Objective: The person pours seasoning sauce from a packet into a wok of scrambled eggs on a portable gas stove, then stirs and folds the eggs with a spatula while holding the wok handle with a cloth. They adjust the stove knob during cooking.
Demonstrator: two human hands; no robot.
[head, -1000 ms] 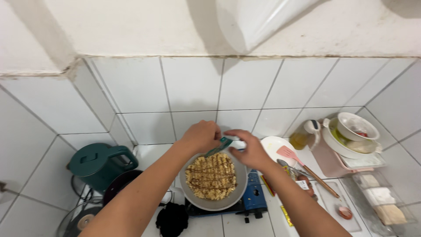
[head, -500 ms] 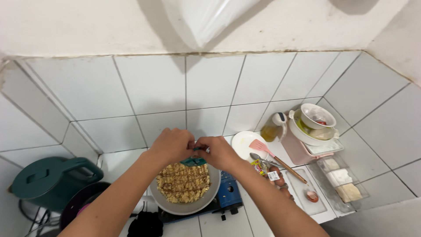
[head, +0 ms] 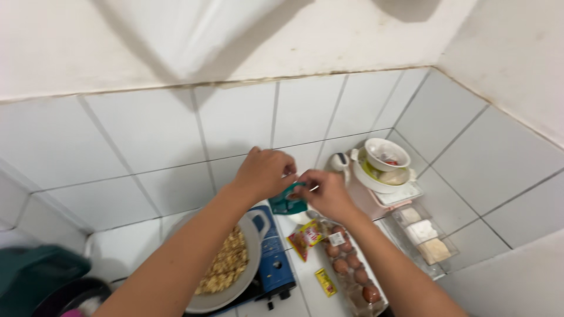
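Fingers of left hand (head: 267,173) and right hand (head: 326,194) pinch opposite sides of green packet (head: 289,199), hanging between them above the worktop (head: 305,282).

A white tiled counter (head: 126,249) carries a blue stove (head: 275,264). Just right of the stove lie a red sachet (head: 306,236), a yellow sachet (head: 325,281) and an egg tray (head: 351,267); farther right, a clear box (head: 424,238); far left, a green kettle (head: 32,273).
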